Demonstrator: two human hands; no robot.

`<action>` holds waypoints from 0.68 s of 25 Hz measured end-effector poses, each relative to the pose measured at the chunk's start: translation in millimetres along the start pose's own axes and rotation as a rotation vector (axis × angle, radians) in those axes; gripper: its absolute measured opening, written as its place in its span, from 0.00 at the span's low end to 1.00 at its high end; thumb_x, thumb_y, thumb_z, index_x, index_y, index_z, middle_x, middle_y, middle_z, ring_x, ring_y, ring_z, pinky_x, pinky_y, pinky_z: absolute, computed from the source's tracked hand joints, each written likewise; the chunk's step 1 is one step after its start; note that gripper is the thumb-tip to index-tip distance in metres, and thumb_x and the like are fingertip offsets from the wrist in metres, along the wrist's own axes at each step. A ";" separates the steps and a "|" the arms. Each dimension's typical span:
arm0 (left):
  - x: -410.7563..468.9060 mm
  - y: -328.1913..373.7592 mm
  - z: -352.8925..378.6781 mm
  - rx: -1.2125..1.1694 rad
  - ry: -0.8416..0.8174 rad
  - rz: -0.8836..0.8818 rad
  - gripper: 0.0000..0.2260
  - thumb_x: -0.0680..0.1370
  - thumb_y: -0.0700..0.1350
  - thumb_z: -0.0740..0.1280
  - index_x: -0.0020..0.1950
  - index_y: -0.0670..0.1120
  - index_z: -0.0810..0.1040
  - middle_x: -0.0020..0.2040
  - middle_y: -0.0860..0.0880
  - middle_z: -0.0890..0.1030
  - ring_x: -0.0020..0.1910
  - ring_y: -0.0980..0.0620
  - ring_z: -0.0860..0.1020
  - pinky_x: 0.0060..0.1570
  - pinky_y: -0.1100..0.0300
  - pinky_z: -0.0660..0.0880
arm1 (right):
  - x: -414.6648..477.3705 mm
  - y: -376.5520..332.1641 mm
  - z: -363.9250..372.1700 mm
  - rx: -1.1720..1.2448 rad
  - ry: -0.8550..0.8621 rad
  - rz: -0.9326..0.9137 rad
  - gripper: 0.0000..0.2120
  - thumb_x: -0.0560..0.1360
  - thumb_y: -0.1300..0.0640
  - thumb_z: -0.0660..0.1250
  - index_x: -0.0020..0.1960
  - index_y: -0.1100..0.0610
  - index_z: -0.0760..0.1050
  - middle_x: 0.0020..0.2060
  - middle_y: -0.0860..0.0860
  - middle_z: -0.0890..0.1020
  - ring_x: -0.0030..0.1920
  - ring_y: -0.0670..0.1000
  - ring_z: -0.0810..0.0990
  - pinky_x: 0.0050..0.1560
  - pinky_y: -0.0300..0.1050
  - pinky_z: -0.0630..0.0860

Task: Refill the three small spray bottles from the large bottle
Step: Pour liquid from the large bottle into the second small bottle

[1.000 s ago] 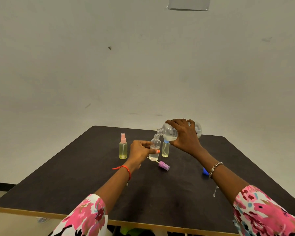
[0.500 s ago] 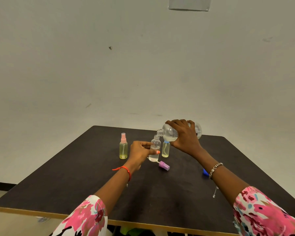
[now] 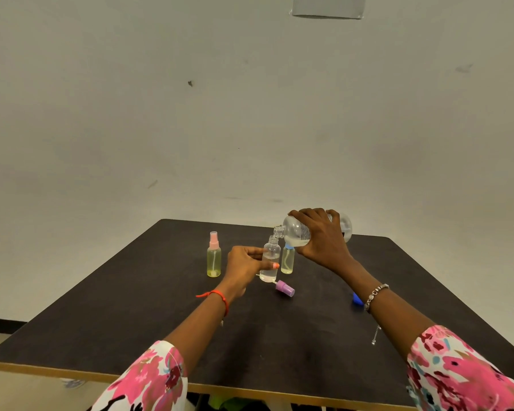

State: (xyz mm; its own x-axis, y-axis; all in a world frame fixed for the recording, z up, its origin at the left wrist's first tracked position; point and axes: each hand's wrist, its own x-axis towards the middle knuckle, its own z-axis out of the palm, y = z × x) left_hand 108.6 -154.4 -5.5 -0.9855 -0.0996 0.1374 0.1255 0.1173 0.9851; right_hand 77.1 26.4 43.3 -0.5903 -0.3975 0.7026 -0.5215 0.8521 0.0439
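Three small bottles stand near the middle of the frame on a dark surface (image 3: 131,315). Leftmost is the pink-capped bottle (image 3: 213,256), upright, filled with yellowish liquid and apart from the others. Just right of it, the left hand (image 3: 245,266) is wrapped around the open bottle (image 3: 270,261), thumb across its front, holding it upright on the surface; clear liquid sits in its lower part. Close behind and to the right of that one stands the blue-capped bottle (image 3: 288,259), also yellowish, its cap partly hidden.

Above them, right of centre, the right hand (image 3: 324,240) grips the large bottle (image 3: 297,231) from the top, fingers curled over its body. It lies almost level, neck pointing left, its mouth right over the open bottle's neck; whether the two touch I can't tell.

Just below the open bottle, a purple sprayer (image 3: 284,287) lies on its side, its thin tube running left. Lower right, a blue cap (image 3: 356,299) peeks from behind the right wrist.
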 end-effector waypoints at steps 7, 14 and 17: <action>-0.7 -0.1 -0.3 -0.006 0.004 0.009 0.17 0.63 0.36 0.76 0.50 0.42 0.81 0.38 0.54 0.81 0.36 0.63 0.79 0.30 0.73 0.74 | -0.5 -0.3 0.5 -0.008 0.020 -0.004 0.28 0.62 0.50 0.75 0.61 0.51 0.72 0.54 0.50 0.79 0.55 0.55 0.76 0.60 0.56 0.62; -1.2 0.6 -0.1 -0.001 0.006 -0.004 0.17 0.62 0.36 0.77 0.49 0.43 0.81 0.38 0.52 0.81 0.36 0.63 0.78 0.29 0.73 0.73 | -1.0 -1.1 0.3 0.002 0.023 -0.003 0.28 0.62 0.51 0.75 0.61 0.51 0.73 0.54 0.51 0.79 0.55 0.55 0.76 0.60 0.57 0.63; -0.8 0.8 -0.5 -0.002 0.001 -0.008 0.17 0.63 0.36 0.77 0.50 0.43 0.81 0.38 0.53 0.81 0.37 0.62 0.78 0.29 0.72 0.73 | -0.9 -1.0 0.0 0.000 0.017 -0.004 0.28 0.62 0.51 0.75 0.61 0.51 0.73 0.54 0.51 0.79 0.56 0.55 0.76 0.60 0.57 0.62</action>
State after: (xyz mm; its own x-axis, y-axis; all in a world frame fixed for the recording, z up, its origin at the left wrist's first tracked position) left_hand 109.6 -154.6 -4.7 -0.9864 -0.1020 0.1292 0.1174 0.1148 0.9864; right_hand 78.1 25.9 42.6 -0.5775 -0.3946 0.7147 -0.5234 0.8508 0.0468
